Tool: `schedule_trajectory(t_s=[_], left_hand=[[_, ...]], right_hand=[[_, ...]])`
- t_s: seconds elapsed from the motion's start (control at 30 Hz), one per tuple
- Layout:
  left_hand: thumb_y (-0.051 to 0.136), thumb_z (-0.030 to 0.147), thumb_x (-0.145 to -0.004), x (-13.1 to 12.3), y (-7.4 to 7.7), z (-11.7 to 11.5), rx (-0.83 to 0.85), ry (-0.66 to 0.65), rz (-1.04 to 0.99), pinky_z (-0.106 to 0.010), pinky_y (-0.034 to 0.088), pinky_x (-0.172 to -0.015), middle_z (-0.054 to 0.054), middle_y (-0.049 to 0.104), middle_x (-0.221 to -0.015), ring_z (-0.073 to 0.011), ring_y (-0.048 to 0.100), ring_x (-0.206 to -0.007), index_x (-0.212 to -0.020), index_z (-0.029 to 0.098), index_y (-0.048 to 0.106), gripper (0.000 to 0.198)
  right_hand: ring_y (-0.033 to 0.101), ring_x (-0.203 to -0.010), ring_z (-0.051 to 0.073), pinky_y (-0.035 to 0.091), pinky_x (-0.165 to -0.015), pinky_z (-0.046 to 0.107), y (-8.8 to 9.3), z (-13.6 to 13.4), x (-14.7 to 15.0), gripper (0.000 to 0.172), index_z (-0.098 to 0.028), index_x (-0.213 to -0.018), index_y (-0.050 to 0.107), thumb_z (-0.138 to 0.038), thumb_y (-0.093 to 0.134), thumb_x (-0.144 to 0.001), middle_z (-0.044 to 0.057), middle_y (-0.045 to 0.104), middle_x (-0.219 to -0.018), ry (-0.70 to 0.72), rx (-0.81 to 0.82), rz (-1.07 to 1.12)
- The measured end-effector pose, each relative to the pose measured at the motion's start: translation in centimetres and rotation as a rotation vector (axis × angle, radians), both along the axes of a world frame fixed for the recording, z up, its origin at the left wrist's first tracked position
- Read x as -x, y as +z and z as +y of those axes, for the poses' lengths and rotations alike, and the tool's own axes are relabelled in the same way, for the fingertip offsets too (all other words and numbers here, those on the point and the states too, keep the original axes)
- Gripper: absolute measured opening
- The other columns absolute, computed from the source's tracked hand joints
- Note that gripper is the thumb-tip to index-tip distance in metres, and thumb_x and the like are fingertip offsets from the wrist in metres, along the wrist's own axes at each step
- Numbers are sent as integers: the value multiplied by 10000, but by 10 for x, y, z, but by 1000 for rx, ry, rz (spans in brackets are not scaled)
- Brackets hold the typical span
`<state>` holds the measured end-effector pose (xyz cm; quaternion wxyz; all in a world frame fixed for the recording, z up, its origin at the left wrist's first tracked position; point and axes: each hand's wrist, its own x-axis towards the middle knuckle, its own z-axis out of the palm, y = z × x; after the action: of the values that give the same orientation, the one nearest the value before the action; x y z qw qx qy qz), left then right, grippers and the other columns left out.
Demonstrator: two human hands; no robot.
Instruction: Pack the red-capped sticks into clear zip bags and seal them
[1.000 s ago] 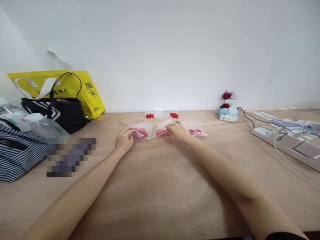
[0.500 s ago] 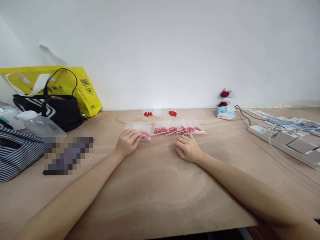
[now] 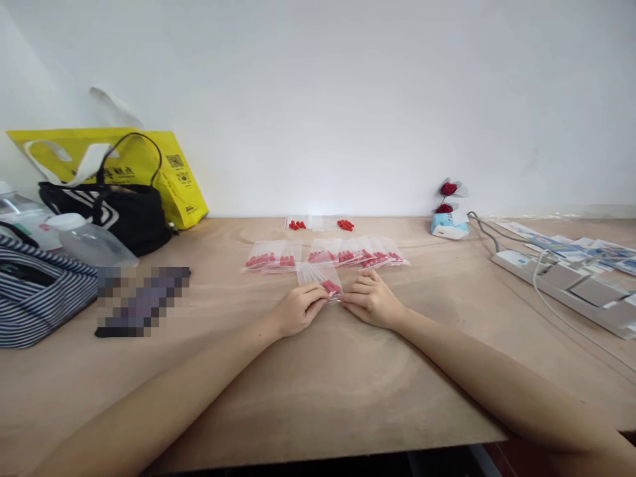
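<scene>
A clear zip bag with small red pieces in its lower end lies tilted between my hands. My left hand is closed, its thumb and fingers pinching the bag's near left corner. At the opposite corner, my right hand has its fingers together on the bag's edge. Beyond them lie several filled bags in two groups: a left group and a right group of overlapping bags. Two small heaps of loose red pieces, a left heap and a right heap, rest farther back near the wall.
On the left stand a yellow bag, a black bag, a plastic bottle and a striped bag. To the right are a tissue pack with red flowers, a power strip with plugs, and cables.
My left hand has moved right from the left group, bringing a bag with red pieces in front of my right hand. My right hand now touches that bag.
</scene>
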<state>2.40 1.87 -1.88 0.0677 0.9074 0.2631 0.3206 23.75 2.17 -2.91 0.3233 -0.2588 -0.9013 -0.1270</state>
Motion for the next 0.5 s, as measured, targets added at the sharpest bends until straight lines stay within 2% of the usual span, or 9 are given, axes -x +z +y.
schedule_trajectory(t_s=[0.1, 0.17, 0.33, 0.5], left_hand=[[493, 255, -837, 10, 4, 0, -23, -36, 49, -277, 480, -753, -59, 609, -891, -159, 572, -843, -914, 159, 567, 144], [563, 309, -794, 20, 6, 0, -90, -36, 99, -296, 478, -781, -66, 610, -916, -176, 567, -871, -929, 161, 573, 200], [478, 190, -848, 39, 6, 4, -366, 5, 115, -269, 490, -715, -44, 629, -816, -151, 578, -781, -842, 174, 602, 125], [474, 152, -842, 39, 6, 4, -395, -3, 99, -255, 495, -677, -42, 635, -781, -142, 582, -738, -798, 164, 605, 139]], right_hand=[[487, -676, 129, 299, -780, 320, 0, 1, -1, 189, -200, -781, 632, -235, 459, -849, 5, 603, -637, -8, -57, -18], [483, -666, 128, 303, -776, 316, 1, 2, 0, 201, -184, -752, 626, -225, 453, -848, 11, 591, -628, -21, -71, -13], [486, -676, 130, 306, -767, 308, 3, 2, 0, 185, -160, -740, 603, -202, 449, -834, 21, 588, -654, -29, -50, 13], [491, -704, 135, 285, -792, 323, 1, 5, -3, 165, -185, -715, 599, -276, 504, -814, 2, 604, -655, -20, -56, 12]])
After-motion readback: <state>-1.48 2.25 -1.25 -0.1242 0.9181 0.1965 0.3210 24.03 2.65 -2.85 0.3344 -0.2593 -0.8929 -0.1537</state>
